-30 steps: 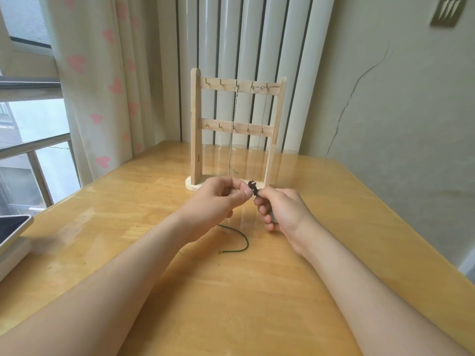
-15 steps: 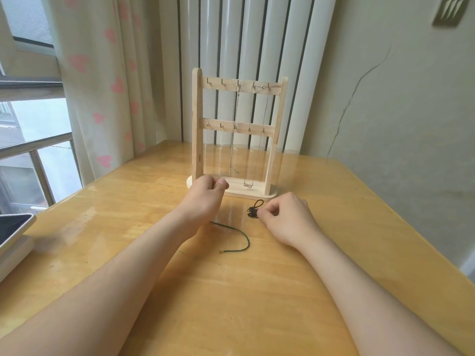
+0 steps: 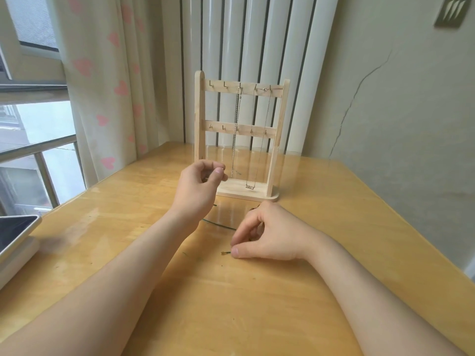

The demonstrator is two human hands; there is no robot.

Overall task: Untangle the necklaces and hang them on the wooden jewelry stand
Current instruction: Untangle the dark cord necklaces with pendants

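A wooden jewelry stand (image 3: 199,119) stands at the back of the table. Hanging from its top hooks are a silver chain (image 3: 235,140) and a thin chain with a letter pendant (image 3: 249,187). A green cord necklace (image 3: 218,224) lies on the table between my hands. My left hand (image 3: 200,191) is raised in front of the stand's base, thumb and forefinger pinched together, apparently on one end of the cord. Low on the table, my right hand (image 3: 270,232) pinches the cord beside its gold tip (image 3: 223,252). A dark knotted bit (image 3: 253,208) peeks out behind that hand.
A tablet (image 3: 15,229) lies on a white box at the table's left edge. Curtains with pink hearts (image 3: 102,73) and a window are at the left, a white radiator (image 3: 252,47) behind the stand, and a wall at the right.
My right hand left the dark knot near the stand and came toward me to the cord's gold tip. My left hand rose a little in front of the stand.
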